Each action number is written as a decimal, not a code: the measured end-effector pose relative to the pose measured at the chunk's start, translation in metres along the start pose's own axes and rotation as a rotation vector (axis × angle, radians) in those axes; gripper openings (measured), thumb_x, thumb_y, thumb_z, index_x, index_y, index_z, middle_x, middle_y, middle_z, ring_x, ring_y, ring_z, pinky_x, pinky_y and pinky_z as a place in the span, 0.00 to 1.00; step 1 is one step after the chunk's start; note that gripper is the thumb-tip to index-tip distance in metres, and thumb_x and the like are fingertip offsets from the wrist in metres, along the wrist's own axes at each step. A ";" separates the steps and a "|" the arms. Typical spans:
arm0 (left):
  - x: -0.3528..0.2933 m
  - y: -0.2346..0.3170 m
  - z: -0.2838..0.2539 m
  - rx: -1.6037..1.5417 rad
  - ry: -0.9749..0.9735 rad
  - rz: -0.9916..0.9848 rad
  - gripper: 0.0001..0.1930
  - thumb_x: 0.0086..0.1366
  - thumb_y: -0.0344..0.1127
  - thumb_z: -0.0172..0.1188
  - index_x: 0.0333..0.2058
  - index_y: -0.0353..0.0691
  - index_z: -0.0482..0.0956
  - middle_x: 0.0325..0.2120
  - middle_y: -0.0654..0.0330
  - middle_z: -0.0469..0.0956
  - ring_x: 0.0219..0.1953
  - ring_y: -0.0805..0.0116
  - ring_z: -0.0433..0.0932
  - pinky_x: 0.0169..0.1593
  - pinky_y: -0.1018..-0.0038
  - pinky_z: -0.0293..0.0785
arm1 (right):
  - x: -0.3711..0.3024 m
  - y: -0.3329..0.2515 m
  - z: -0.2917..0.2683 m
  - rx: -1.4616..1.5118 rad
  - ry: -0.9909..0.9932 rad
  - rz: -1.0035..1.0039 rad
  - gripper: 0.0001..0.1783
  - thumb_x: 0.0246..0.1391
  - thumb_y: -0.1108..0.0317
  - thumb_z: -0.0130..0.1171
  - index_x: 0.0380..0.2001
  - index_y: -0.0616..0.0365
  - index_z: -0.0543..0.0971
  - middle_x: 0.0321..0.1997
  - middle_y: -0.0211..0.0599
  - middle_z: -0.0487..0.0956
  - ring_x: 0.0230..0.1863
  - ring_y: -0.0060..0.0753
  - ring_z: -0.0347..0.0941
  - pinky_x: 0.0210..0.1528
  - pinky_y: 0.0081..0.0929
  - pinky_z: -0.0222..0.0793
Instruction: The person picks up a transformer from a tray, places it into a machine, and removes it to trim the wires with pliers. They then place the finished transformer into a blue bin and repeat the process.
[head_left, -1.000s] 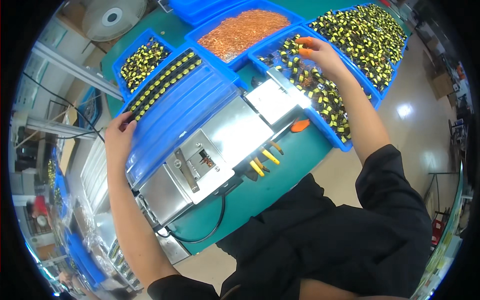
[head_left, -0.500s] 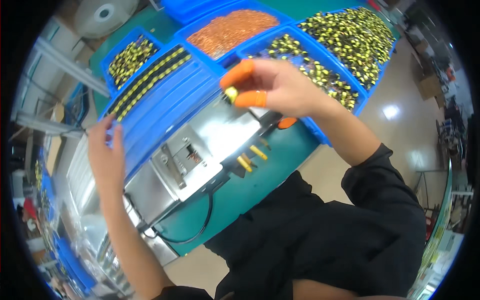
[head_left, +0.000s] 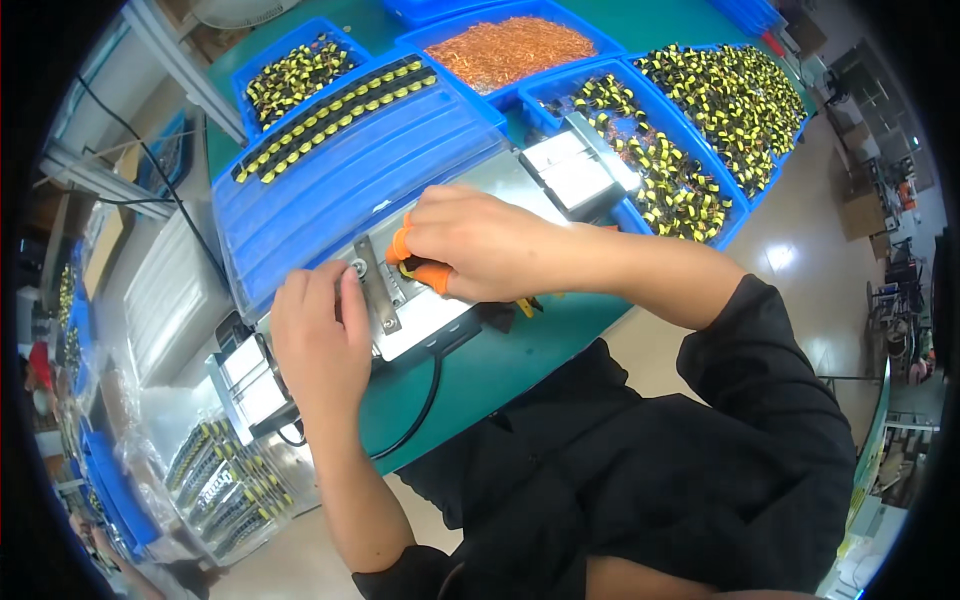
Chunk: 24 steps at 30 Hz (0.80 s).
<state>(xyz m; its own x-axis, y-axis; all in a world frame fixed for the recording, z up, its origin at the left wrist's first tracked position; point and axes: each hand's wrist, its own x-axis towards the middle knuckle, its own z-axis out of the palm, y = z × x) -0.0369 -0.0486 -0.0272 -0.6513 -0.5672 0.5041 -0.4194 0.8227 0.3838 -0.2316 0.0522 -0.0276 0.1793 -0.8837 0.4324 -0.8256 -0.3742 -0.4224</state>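
Observation:
My right hand (head_left: pixel 480 245) is over the metal bench machine (head_left: pixel 440 315), with orange finger cots on its thumb and forefinger. Pinched between those tips is a small black-and-yellow part (head_left: pixel 407 268), held low at the slot and mostly covered by the fingers. To its left, a metal bar (head_left: pixel 378 285) with screws crosses the plate. My left hand (head_left: pixel 322 330) rests at the machine's left side, close to that bar. Its thumb stands apart from the bent fingers, and nothing shows between them.
Behind the machine lies a blue ribbed tray (head_left: pixel 330 215) with rows of black-and-yellow parts. Blue bins (head_left: pixel 735 215) hold more such parts, and another bin (head_left: pixel 610 45) holds copper-coloured pieces. A black cable (head_left: pixel 425 405) hangs in front. Bagged parts (head_left: pixel 225 490) lie lower left.
My right hand has brought the small part down and left to the machine's slot. My left hand has moved from the tray's end right and down to the machine. The view has shifted.

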 end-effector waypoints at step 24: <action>0.003 0.012 -0.011 -0.084 -0.135 0.279 0.14 0.56 0.31 0.63 0.43 0.40 0.82 0.41 0.56 0.76 0.41 0.55 0.75 0.45 0.63 0.69 | 0.003 0.004 -0.032 -0.068 0.030 -0.037 0.09 0.53 0.66 0.64 0.38 0.53 0.82 0.41 0.37 0.80 0.47 0.44 0.73 0.52 0.36 0.67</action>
<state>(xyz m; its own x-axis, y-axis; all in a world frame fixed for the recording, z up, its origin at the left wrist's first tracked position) -0.0366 -0.0412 -0.0126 -0.8144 -0.3053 0.4935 -0.1630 0.9365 0.3104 -0.2513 0.0568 -0.0021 0.1949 -0.8605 0.4707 -0.8532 -0.3854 -0.3514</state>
